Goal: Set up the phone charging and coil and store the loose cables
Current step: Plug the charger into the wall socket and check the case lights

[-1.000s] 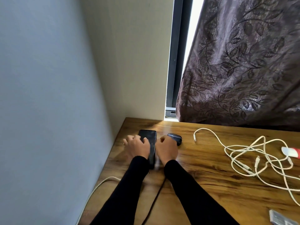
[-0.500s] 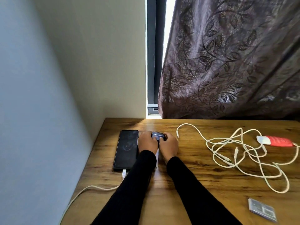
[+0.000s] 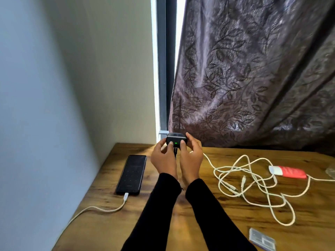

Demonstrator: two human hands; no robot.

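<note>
A black phone [image 3: 132, 174] lies flat near the left edge of the wooden table [image 3: 199, 220], with a white cable [image 3: 101, 208] plugged into its near end. My left hand [image 3: 164, 157] and my right hand [image 3: 190, 156] hold a small dark case [image 3: 176, 140] between them, lifted off the table at the back. A green light glows on the case and a black cable [image 3: 175, 152] hangs from its underside. A tangle of loose white cables [image 3: 253, 183] lies to the right of my hands.
A red and white tube [image 3: 287, 171] rests among the cables at the right. A small clear packet [image 3: 262, 239] lies at the front right. A dark patterned curtain [image 3: 253, 69] hangs behind the table. Walls close in on the left.
Both hands left the phone, took the small dark case and raised it off the table. The view has shifted right.
</note>
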